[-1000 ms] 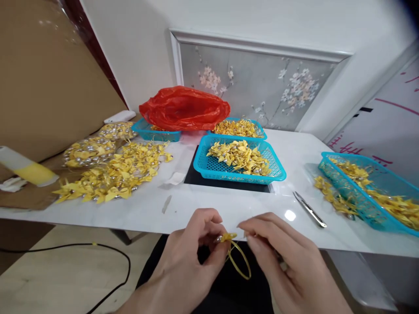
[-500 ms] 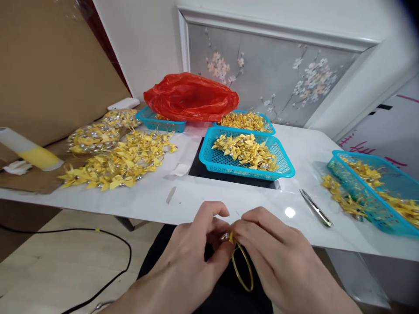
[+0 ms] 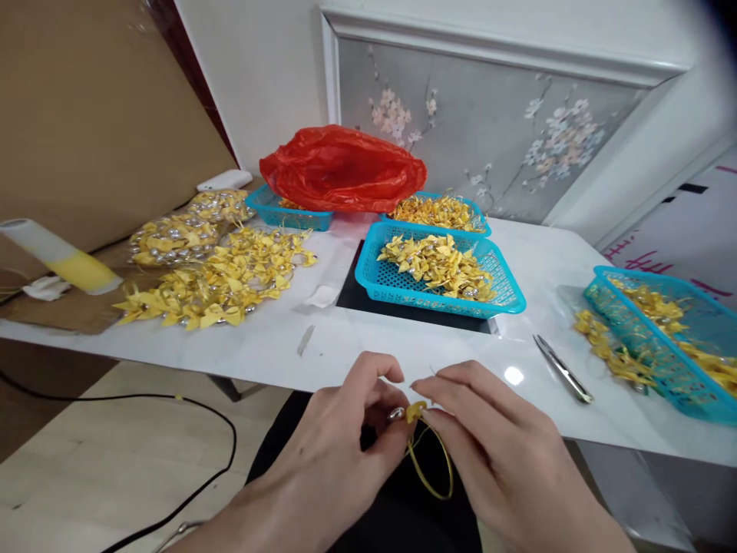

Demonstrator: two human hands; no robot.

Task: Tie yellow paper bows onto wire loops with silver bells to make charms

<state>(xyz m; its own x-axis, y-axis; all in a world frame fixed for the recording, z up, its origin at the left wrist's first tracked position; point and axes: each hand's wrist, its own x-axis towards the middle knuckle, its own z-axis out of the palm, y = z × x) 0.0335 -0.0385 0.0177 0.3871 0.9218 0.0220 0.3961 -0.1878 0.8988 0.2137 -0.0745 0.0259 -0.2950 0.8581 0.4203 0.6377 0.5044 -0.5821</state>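
Over my lap, my left hand (image 3: 345, 438) pinches a small yellow flower ornament (image 3: 413, 412) near its silver bead (image 3: 396, 414). A thin gold cord loop (image 3: 441, 489) hangs below the ornament. My right hand (image 3: 498, 438) is closed in around the ornament's other side, its thumb tip at the yellow petal. A fine pale strand (image 3: 433, 371) sticks up by the right fingers; whether it is thread or wire I cannot make out. Ahead, a blue basket (image 3: 443, 306) on the white table (image 3: 368, 353) holds a heap of similar yellow ornaments (image 3: 441, 267).
Small silver snips (image 3: 563, 370) lie right of my hands, near another blue basket (image 3: 662, 369) of ornaments. Loose ornaments (image 3: 219, 280) are piled at left beside a yellow-white roll (image 3: 63, 257). A red plastic bag (image 3: 342, 169) stands behind. A black cable (image 3: 230, 461) crosses the floor.
My right fingers have drawn back slightly to the right and parted a little, showing more of the yellow petal. The cord loop has swung slightly right. The view has shifted a little.
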